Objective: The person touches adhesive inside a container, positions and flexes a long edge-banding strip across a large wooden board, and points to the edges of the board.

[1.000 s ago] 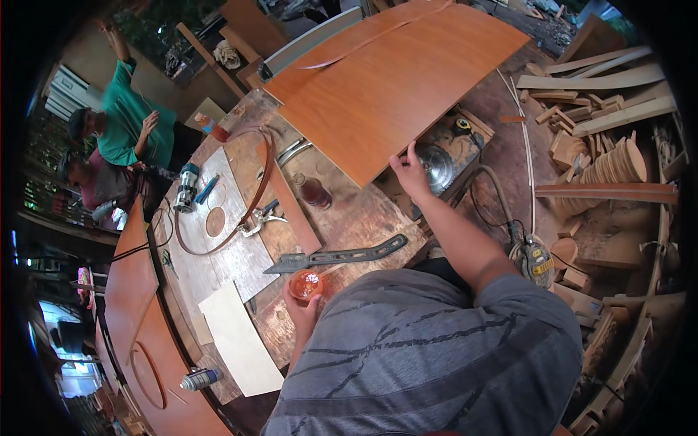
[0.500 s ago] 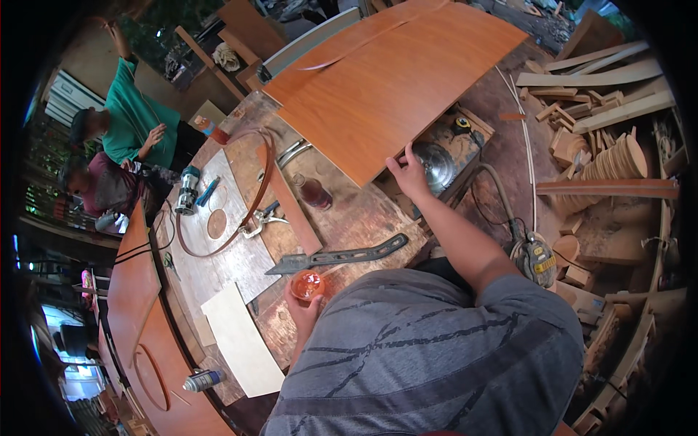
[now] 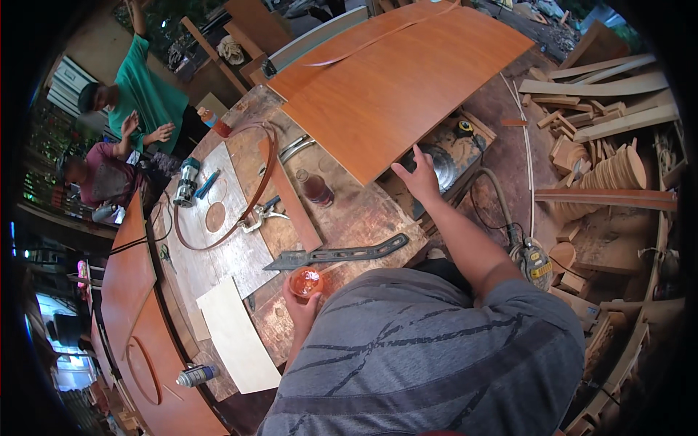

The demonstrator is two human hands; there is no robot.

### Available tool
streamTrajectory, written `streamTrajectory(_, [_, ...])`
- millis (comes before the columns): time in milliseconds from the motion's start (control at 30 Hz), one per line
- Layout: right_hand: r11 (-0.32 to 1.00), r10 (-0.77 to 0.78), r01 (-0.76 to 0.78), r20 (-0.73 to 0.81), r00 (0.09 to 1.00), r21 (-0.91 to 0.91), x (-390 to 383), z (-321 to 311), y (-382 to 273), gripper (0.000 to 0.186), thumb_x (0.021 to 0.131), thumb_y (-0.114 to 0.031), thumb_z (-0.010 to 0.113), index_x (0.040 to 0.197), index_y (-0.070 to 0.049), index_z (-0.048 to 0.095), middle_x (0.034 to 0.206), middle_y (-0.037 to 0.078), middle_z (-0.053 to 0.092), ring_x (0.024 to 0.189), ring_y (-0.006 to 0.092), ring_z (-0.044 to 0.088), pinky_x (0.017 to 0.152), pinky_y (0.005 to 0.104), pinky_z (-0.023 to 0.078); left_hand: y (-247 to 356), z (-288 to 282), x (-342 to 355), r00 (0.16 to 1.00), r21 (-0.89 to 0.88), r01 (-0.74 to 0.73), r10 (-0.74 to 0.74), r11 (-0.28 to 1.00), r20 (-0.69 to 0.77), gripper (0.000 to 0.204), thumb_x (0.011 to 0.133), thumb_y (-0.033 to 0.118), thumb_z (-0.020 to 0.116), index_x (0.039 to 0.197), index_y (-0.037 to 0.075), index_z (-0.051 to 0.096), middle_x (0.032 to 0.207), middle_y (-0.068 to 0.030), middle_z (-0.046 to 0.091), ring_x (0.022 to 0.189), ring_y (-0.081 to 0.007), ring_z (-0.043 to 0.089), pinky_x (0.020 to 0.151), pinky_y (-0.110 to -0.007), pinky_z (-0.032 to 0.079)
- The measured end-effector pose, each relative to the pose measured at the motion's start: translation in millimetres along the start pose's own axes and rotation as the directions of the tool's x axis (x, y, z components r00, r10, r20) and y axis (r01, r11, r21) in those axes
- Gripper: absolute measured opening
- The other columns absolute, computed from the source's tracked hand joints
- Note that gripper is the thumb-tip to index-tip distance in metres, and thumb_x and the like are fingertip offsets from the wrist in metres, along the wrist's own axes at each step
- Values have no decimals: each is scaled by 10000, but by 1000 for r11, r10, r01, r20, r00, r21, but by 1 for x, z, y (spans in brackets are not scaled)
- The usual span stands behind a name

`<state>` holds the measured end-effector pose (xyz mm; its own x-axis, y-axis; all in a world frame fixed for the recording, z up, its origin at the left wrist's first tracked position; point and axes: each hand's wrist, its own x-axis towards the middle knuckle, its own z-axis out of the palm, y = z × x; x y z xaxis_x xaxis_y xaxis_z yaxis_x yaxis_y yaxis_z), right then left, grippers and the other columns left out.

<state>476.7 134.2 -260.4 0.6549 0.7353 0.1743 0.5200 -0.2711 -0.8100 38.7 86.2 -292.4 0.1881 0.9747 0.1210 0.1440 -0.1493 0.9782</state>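
My left hand (image 3: 299,301) is wrapped round a round container (image 3: 305,280) with glossy orange contents, near a long dark tool (image 3: 342,251). My right hand (image 3: 418,171) has its thumb and index finger spread at the near edge of a large orange-brown panel (image 3: 400,80); whether a fingertip touches the edge is hard to tell. A metal circular blade (image 3: 451,171) sits just right of that hand, with a yellow tape measure (image 3: 464,128) behind it. A dark bottle (image 3: 316,189), a reddish strip (image 3: 289,211) and a white sheet (image 3: 236,338) lie on the worn bench (image 3: 367,214).
A coiled band (image 3: 269,152), router (image 3: 187,178), spray can (image 3: 196,376) and orange bottle (image 3: 218,125) are at left, beside leaning panels (image 3: 131,258). Two co-workers (image 3: 142,87), (image 3: 98,178) stand beyond. A yellow power tool (image 3: 536,265) and stacked offcuts (image 3: 603,174) are at right.
My right hand has loosened from the panel's edge, with thumb and index finger further apart. The green-shirted co-worker's hands have moved. My left hand still holds the container.
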Motion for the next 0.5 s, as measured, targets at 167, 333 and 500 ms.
streamTrajectory(167, [989,33,-27,40,999,-149,4,-6,-18,927,819,-589,667,1442,15,342,1300,233,471,1210,391,492,944,440,460,4,3,-1,1000,-28,15,-15,999,-3,847,676,56,838,1380,4,370,1306,-135,504,1209,-241,515,1048,-357,410])
streamTrajectory(333, [969,17,23,158,987,-244,-3,-22,-62,945,825,-598,650,1450,26,314,1312,252,460,1190,397,511,927,455,471,4,1,-2,1000,6,17,-17,1000,-5,835,680,46,828,1377,5,370,1296,-132,512,1209,-242,515,1048,-361,410])
streamTrajectory(500, [991,-75,96,206,976,-97,-28,-8,-54,987,809,-600,665,1469,23,276,1311,254,459,1191,399,521,921,447,475,2,2,1,1000,-47,-15,14,999,-12,816,679,32,811,1372,4,381,1285,-134,523,1200,-241,522,1040,-359,413])
